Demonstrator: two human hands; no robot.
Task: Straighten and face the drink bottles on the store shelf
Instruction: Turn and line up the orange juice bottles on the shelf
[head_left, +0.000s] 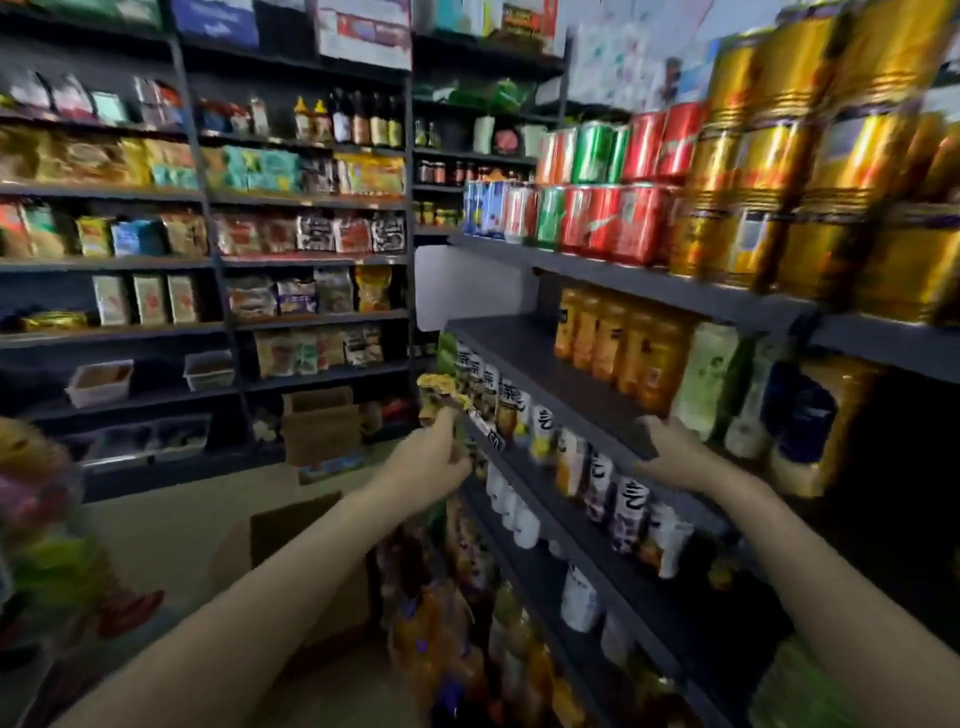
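Two hands were in view. L hand (441, 452) was at the outer end of the shelf (524, 348), fingers curled around something blurred, prob. a snack bag (439, 397) w/ yellow-green print; exact grip too blurred to tell. Floor (171, 525) to the left lay open, w/ 2 cardboard boxes (319, 426) near the far racks.

R hand (672, 449) was on the shelf deck, fingers reaching to the base of the orange bottles (618, 348), touching the nearest one; whether it gripped or only pushed, can't tell. Approx. 5 orange bottles stood in a row toward the back, then 2–3 pale green bottles (709, 379) beside them, then dark-capped bottles (802, 431) at far right. Front part of the shelf deck was bare, from its left end to the R hand. Above: red, green and gold cans (644, 218), stacked, count unclear. Below the shelf edge: a row of white-labelled bottles (597, 467), approx. 8.
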